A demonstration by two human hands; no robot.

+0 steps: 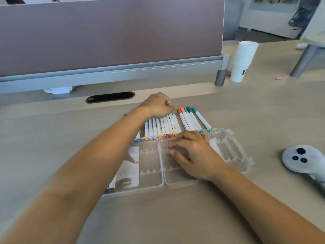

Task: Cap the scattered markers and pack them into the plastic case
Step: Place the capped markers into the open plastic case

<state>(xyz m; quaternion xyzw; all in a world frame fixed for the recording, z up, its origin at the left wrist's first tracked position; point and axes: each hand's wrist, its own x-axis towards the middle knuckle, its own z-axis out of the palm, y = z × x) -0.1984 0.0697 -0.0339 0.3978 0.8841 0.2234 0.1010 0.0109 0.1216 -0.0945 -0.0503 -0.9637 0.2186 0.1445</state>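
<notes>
Markers (165,125) line the far edge of the open plastic case (149,176).

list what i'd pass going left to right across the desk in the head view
paper → cable slot → left hand → rightmost marker → cups → controller
</notes>
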